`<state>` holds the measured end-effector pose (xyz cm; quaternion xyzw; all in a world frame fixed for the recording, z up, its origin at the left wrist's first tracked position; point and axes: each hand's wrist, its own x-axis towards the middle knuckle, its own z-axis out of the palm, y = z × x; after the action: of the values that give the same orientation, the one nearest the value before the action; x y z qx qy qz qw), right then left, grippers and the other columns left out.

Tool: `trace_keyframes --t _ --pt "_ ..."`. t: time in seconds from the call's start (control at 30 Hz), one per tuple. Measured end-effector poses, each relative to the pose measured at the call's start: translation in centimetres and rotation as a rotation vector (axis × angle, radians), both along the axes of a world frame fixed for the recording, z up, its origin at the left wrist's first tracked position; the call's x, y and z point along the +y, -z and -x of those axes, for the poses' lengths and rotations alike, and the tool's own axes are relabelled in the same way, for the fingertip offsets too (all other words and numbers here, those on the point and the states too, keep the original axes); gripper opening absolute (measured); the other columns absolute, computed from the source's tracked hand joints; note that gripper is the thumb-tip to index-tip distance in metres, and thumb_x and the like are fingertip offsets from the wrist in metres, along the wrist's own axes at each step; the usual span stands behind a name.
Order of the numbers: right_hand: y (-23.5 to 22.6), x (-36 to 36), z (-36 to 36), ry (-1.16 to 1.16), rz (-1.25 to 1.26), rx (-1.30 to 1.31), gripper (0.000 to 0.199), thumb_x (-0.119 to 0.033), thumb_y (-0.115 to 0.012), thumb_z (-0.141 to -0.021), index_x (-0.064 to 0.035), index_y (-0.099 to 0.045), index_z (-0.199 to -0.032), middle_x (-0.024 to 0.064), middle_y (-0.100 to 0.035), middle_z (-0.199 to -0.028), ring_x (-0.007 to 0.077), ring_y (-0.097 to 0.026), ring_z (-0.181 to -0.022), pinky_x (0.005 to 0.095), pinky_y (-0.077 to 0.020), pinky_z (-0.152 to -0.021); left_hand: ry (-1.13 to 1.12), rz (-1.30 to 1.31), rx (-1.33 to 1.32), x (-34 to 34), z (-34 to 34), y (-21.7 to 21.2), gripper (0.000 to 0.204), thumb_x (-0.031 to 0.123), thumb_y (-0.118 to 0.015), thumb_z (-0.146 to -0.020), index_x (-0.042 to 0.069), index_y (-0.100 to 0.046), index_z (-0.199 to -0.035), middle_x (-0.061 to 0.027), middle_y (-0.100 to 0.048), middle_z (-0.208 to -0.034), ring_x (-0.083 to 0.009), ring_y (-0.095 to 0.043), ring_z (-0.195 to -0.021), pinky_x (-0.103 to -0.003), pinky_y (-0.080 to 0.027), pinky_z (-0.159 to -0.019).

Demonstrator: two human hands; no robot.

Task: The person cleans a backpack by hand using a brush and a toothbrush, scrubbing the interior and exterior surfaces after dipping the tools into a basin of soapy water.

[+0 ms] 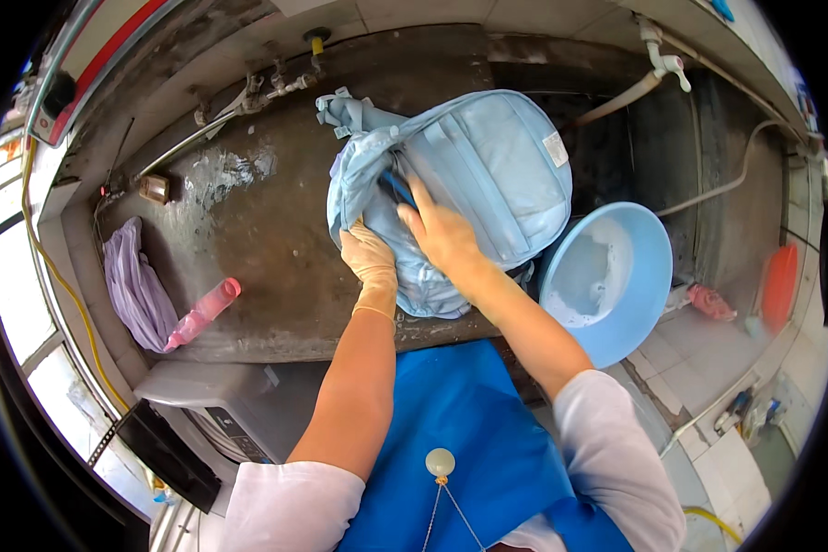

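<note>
I view the dark worktop spanning the upper frame; it supports the light-blue backpack at upper centre, laid flat, presumably for stability. The sudsy basin stands beside it, right of centre, likely for easy reach. The left grip pinches the backpack's left end, apparently bracing it; the right grip closes around a blue tool.
</note>
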<state>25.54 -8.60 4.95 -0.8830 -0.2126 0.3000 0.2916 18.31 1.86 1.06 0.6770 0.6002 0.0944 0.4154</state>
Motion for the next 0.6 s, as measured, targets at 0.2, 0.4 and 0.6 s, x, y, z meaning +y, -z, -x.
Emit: trace_keyframes --t 0.2,0.4,0.6 --pt "-4.0 -6.8 3.1 -0.205 0.282 0.376 0.056 -0.04 -0.045 -0.098 -0.0106 -0.033 -0.144 0.0241 -0.066 -0.08 0.0429 -0.063 -0.072 0.0522 -0.0486 -0.064 0.041 -0.064 0.0 1.0 1.8 1.4 0.044 0.035 -0.041 -0.103 -0.004 -0.061 -0.112 -0.0252 -0.067 -0.106 -0.035 -0.063 -0.096 -0.037 -0.047 -0.085" --pt "0.5 1.9 -0.9 0.101 -0.076 0.007 0.06 -0.037 -0.047 -0.098 -0.0107 -0.027 -0.148 0.0258 -0.067 -0.086 0.0421 -0.065 -0.076 0.0525 -0.0494 -0.067 0.018 -0.005 -0.066 1.0 0.8 1.2 0.046 0.038 -0.042 -0.102 -0.002 -0.061 -0.114 -0.026 -0.067 -0.104 -0.0352 -0.063 -0.095 -0.039 -0.047 -0.084" --pt "-2.7 -0.7 1.8 -0.087 0.171 0.27 0.058 -0.04 -0.045 -0.098 -0.0068 -0.031 -0.144 0.0255 -0.066 -0.082 0.045 -0.063 -0.074 0.0534 -0.0481 -0.066 0.086 -0.083 -0.07 1.3 2.2 2.1 0.044 0.037 -0.043 -0.102 -0.002 -0.062 -0.113 -0.0251 -0.068 -0.098 -0.0317 -0.062 -0.086 -0.038 -0.048 -0.082"
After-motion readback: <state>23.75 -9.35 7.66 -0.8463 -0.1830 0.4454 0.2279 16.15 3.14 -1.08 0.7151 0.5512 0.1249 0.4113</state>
